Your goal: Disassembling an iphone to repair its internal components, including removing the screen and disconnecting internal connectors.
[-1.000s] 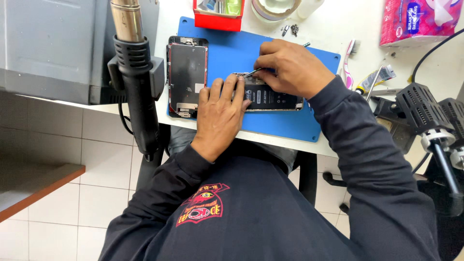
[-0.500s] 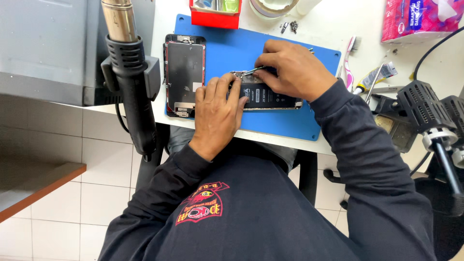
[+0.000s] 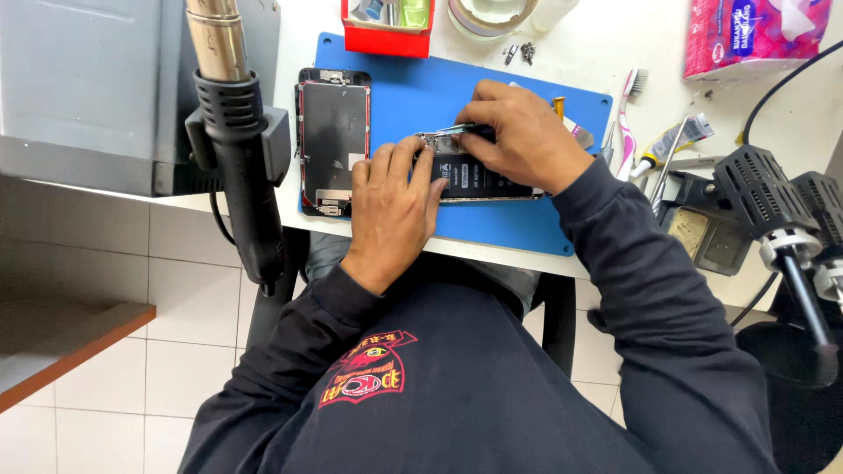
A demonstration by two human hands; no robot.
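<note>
**Opened phone under tweezers on the blue mat**

One opened phone body [image 3: 479,175] lies near the middle of the blue mat [image 3: 527,224], at the tabletop's near edge. The left hand [image 3: 391,206] presses flat on its left end, fingers spread. The right hand [image 3: 518,140] pinches one pair of tweezers [image 3: 448,132] at its top edge. It looks light, stiff and fragile inside; best held by the frame edges. One detached screen [image 3: 332,140] lies beside it, left.

two hands [image 3: 391,211], one opened phone [image 3: 474,175], one detached screen [image 3: 333,140], one toothbrush [image 3: 629,114]
</note>
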